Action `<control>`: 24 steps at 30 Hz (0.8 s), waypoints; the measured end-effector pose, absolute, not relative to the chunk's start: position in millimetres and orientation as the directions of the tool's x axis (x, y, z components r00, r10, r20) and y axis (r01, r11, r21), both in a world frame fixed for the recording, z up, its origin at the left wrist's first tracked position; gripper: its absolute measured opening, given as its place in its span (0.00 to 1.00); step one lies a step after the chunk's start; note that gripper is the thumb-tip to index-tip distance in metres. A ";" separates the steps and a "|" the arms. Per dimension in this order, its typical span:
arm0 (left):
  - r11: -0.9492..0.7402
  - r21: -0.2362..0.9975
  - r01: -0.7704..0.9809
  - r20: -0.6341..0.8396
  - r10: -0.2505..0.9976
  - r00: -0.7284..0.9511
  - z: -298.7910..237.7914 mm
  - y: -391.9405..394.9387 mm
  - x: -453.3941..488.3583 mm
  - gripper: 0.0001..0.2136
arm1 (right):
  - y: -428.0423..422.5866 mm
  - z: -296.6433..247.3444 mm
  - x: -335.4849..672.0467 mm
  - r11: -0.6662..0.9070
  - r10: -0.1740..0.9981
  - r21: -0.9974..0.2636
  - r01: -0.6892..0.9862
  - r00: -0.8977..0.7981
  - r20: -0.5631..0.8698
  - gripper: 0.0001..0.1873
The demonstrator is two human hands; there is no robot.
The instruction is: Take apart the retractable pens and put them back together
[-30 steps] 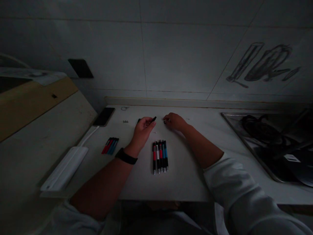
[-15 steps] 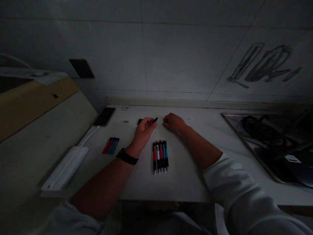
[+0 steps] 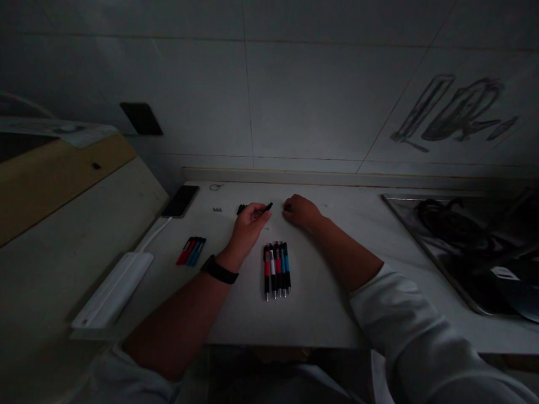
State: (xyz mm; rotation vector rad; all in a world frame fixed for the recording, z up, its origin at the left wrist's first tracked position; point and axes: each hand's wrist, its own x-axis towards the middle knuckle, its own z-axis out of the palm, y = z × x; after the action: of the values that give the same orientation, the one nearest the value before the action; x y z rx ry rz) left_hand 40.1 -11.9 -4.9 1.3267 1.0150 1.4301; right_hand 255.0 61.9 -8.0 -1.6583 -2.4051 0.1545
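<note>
My left hand [image 3: 249, 223] is closed, pinching a small black pen part [image 3: 267, 207] between thumb and fingertips. To its right, my right hand [image 3: 301, 211] is curled with its fingers bent inward; whatever they grip is hidden. Small black pieces [image 3: 241, 209] lie just beyond my left hand, partly covered by it. A tiny part [image 3: 266, 228] rests on the counter beneath the two hands. Nearer to me several pens [image 3: 277, 270] in red, white and blue with black ends lie side by side. Left of my wrist are red and blue pen barrels [image 3: 191, 251] in a row.
A phone [image 3: 181, 201] with a white cable lies at the back left, near a white power strip [image 3: 113, 289]. Small metal bits [image 3: 217, 210] and a thin ring [image 3: 216, 187] sit on the counter. A gas stove [image 3: 425, 258] is at the right. A tiled wall rises behind.
My right fingers have curled in slightly, and the small piece that showed at their tips is now mostly hidden. My left hand stays nearly still with the black pen part.
</note>
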 end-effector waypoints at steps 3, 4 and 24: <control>-0.248 0.964 -0.091 0.249 0.969 -0.005 -4.9 -12.2 39.7 0.12 | 61.9 -8.7 255.6 0.358 0.933 -0.198 0.912 -0.341 0.116 0.14; -0.249 0.964 -0.092 0.250 0.968 -0.005 -4.8 -12.3 39.6 0.13 | 61.9 -8.8 255.7 0.357 0.933 -0.194 0.914 -0.341 0.113 0.15; -0.253 0.964 -0.078 0.253 0.967 -0.004 -3.2 -11.7 38.8 0.12 | 62.5 -7.8 260.3 0.393 0.919 -0.192 0.899 -0.377 0.119 0.15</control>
State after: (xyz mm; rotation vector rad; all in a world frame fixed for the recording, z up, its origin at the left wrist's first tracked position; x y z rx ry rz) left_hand 38.8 -11.7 -3.2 1.3364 1.0142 1.4258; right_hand 260.3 62.5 -7.8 -1.6191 -2.4439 0.1400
